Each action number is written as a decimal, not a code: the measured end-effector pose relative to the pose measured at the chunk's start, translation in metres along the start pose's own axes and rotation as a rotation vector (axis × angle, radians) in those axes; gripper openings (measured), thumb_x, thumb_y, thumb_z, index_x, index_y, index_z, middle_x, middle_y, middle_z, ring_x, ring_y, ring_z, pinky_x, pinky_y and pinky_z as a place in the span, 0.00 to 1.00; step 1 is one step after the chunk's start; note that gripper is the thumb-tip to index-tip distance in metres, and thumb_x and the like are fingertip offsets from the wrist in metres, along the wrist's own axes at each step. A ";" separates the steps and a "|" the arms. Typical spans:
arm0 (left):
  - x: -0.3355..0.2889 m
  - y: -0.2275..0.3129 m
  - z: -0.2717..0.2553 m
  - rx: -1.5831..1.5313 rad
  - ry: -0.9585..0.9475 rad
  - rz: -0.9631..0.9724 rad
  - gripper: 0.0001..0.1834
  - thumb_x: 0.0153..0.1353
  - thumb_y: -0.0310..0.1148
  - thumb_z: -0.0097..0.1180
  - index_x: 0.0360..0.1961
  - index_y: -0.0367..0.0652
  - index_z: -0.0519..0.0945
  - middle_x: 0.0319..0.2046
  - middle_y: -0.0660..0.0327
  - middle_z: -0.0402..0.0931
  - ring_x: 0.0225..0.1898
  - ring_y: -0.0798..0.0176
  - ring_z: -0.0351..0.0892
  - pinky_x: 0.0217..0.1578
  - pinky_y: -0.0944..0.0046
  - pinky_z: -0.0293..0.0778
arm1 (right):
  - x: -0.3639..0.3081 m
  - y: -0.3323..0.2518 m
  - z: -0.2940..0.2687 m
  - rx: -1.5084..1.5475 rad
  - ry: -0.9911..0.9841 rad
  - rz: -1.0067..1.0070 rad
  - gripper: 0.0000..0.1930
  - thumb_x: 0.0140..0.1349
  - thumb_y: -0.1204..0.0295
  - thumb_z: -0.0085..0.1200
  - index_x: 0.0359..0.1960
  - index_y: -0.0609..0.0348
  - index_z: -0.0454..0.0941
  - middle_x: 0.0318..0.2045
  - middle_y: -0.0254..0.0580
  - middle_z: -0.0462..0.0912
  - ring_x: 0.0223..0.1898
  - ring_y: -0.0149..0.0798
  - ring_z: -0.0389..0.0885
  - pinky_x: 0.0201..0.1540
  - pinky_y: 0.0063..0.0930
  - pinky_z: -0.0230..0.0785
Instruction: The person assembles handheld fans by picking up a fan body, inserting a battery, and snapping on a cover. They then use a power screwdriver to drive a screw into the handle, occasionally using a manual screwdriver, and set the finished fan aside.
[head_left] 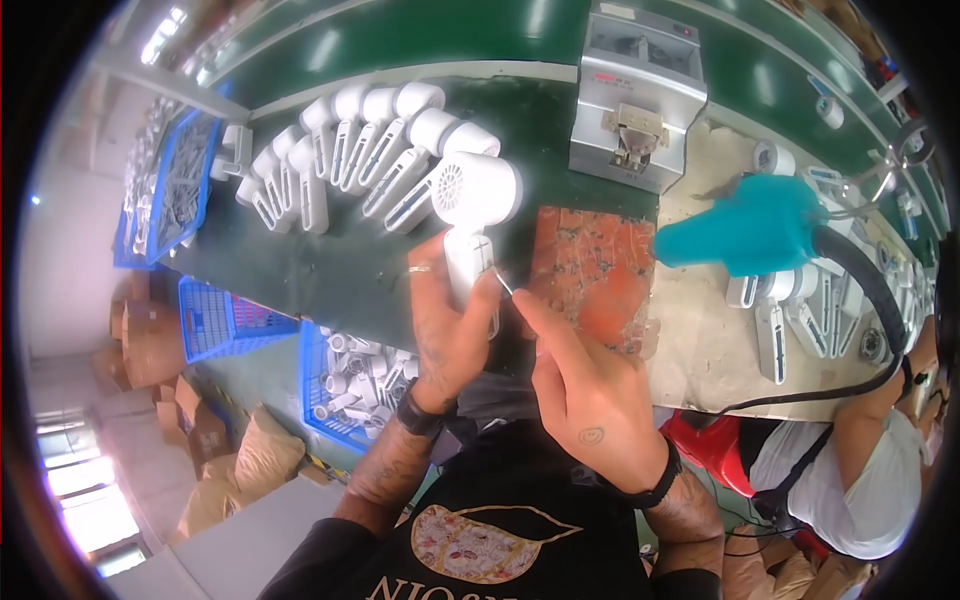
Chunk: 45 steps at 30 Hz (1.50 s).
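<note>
My left hand [447, 330] is wrapped round the handle of a white hair dryer [476, 190]. Its round, grilled head points up and away from me, above the dark green worktable [330, 262]. Close by on the right, my right hand [590, 385] is closed with the index finger stretched along a thin metal tool [504, 283]. The tool's tip reaches the side of the dryer's handle, by my left thumb; its other end is hidden in my fingers. More white hair dryers [375, 110] lie in a curved row beyond my left hand.
A worn orange-red mat [592, 280] lies right of the dryer. Behind it stands a grey metal machine [635, 100]. A teal-covered tool [740, 228] with a black cable hangs at right, over more dryers. Blue crates [340, 395] hold parts at left. A co-worker [840, 470] sits at lower right.
</note>
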<state>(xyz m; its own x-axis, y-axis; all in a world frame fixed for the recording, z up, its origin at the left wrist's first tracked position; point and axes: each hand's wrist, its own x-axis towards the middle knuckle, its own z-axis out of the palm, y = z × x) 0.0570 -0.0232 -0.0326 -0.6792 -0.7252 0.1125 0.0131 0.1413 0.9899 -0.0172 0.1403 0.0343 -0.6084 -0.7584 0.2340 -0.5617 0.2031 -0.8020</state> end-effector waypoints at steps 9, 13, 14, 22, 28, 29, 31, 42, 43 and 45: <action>0.000 -0.006 -0.001 0.138 -0.014 0.094 0.24 0.67 0.23 0.54 0.62 0.37 0.63 0.46 0.57 0.78 0.44 0.71 0.76 0.44 0.68 0.75 | -0.001 -0.002 -0.005 -0.111 -0.062 -0.007 0.26 0.60 0.83 0.56 0.62 0.58 0.76 0.38 0.50 0.87 0.32 0.50 0.87 0.33 0.38 0.80; -0.005 -0.009 0.002 0.164 -0.025 0.113 0.24 0.67 0.23 0.53 0.62 0.36 0.63 0.46 0.57 0.78 0.43 0.71 0.76 0.44 0.68 0.75 | -0.004 0.001 -0.001 -0.184 -0.058 -0.041 0.27 0.58 0.82 0.58 0.63 0.58 0.76 0.35 0.45 0.86 0.28 0.47 0.85 0.30 0.36 0.79; -0.005 -0.007 0.003 0.163 -0.027 0.114 0.24 0.67 0.23 0.53 0.62 0.36 0.63 0.46 0.57 0.78 0.43 0.71 0.76 0.44 0.68 0.75 | -0.004 0.002 -0.001 -0.213 -0.052 -0.068 0.28 0.57 0.82 0.59 0.63 0.58 0.76 0.32 0.43 0.85 0.26 0.46 0.84 0.28 0.36 0.78; 0.005 0.003 -0.001 -0.085 -0.032 -0.077 0.25 0.66 0.23 0.56 0.63 0.34 0.65 0.49 0.56 0.77 0.49 0.66 0.77 0.51 0.64 0.74 | -0.008 -0.004 -0.012 -0.253 -0.013 -0.094 0.30 0.54 0.83 0.60 0.63 0.57 0.77 0.25 0.38 0.78 0.19 0.43 0.77 0.24 0.35 0.72; 0.002 0.011 0.004 -0.082 -0.062 -0.060 0.26 0.65 0.23 0.56 0.63 0.35 0.66 0.49 0.57 0.77 0.48 0.67 0.76 0.51 0.64 0.74 | -0.004 -0.003 -0.013 -0.245 0.010 -0.111 0.29 0.54 0.82 0.60 0.62 0.57 0.77 0.26 0.39 0.78 0.21 0.45 0.78 0.26 0.37 0.73; 0.001 0.011 0.003 -0.083 -0.062 -0.051 0.26 0.65 0.23 0.56 0.63 0.35 0.65 0.48 0.57 0.77 0.48 0.67 0.76 0.51 0.64 0.74 | -0.003 -0.003 -0.013 -0.238 0.004 -0.105 0.29 0.54 0.82 0.60 0.62 0.57 0.77 0.27 0.40 0.79 0.22 0.45 0.78 0.27 0.37 0.73; 0.001 0.010 0.004 -0.070 -0.073 -0.030 0.25 0.66 0.23 0.56 0.63 0.36 0.65 0.48 0.57 0.78 0.46 0.69 0.76 0.47 0.66 0.74 | -0.003 -0.003 -0.014 -0.241 0.006 -0.107 0.29 0.54 0.82 0.60 0.62 0.57 0.77 0.27 0.40 0.79 0.22 0.45 0.78 0.26 0.37 0.73; -0.004 -0.002 0.004 0.375 -0.036 0.236 0.28 0.63 0.18 0.57 0.63 0.35 0.63 0.48 0.53 0.79 0.45 0.67 0.78 0.49 0.65 0.76 | -0.011 -0.004 -0.011 -0.321 0.016 -0.102 0.29 0.53 0.82 0.60 0.60 0.58 0.79 0.23 0.36 0.74 0.20 0.42 0.77 0.24 0.35 0.71; -0.002 -0.001 0.004 0.348 -0.042 0.222 0.27 0.64 0.19 0.57 0.63 0.35 0.63 0.48 0.54 0.79 0.44 0.68 0.78 0.47 0.66 0.76 | -0.010 -0.006 -0.015 -0.343 0.021 -0.110 0.29 0.52 0.82 0.60 0.60 0.58 0.79 0.22 0.36 0.73 0.19 0.42 0.75 0.23 0.35 0.70; 0.000 0.001 0.003 0.323 -0.048 0.208 0.27 0.64 0.20 0.57 0.62 0.35 0.63 0.48 0.54 0.79 0.43 0.68 0.78 0.45 0.67 0.77 | -0.010 -0.009 -0.020 -0.364 0.026 -0.117 0.28 0.52 0.82 0.60 0.60 0.57 0.79 0.21 0.36 0.71 0.18 0.41 0.74 0.22 0.35 0.70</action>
<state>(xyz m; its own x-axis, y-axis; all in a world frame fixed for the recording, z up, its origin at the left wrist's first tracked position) 0.0543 -0.0210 -0.0324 -0.7202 -0.6273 0.2962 -0.0721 0.4924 0.8674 -0.0173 0.1585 0.0508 -0.5395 -0.7747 0.3300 -0.7878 0.3260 -0.5227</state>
